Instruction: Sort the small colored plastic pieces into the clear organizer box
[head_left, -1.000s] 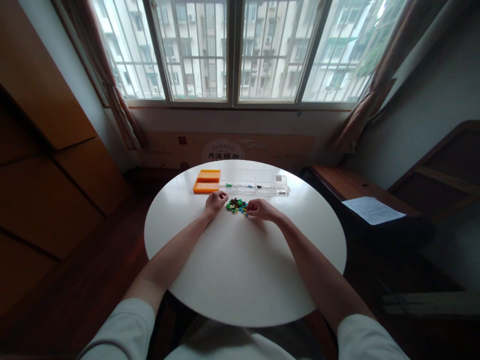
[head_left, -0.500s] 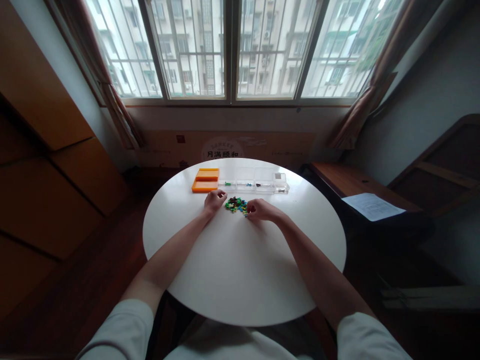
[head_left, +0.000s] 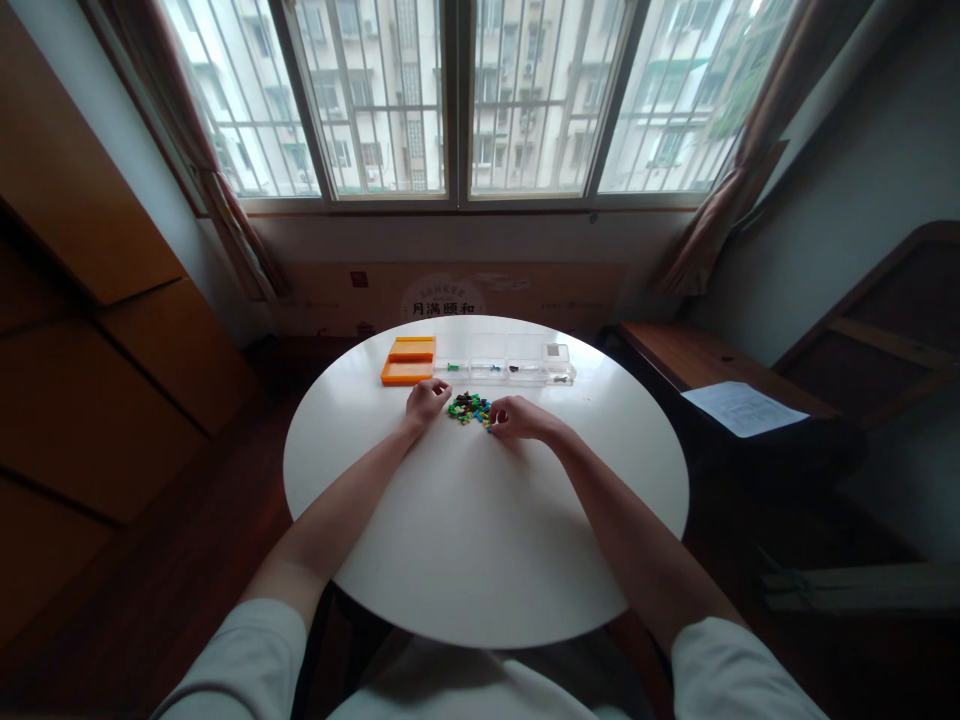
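On the white round table (head_left: 465, 540) lies a small pile of tiny plastic building bricks (head_left: 468, 406) in green, brown, blue and yellow. At its right edge, my right hand (head_left: 519, 417) bends down with thumb and fingers together at the bricks; whatever is between the fingertips is too small to make out. My left hand (head_left: 427, 400) rests just left of the pile, fingers curled in towards the thumb, and I cannot see what they hold, if anything. Behind the hands stands a row of clear lidded boxes (head_left: 487, 376) with a few small pieces inside, next to an open orange box (head_left: 407, 372).
A wooden bench (head_left: 675, 360) with a sheet of paper (head_left: 744, 408) stands beyond the table's right side. Wooden cabinets (head_left: 142, 370) are on the left. Ahead, a printed carton (head_left: 540, 290) leans below the barred window (head_left: 457, 100).
The whole view has shifted very slightly. Both hands keep almost the same place and pose around the pile, and the boxes stay put.
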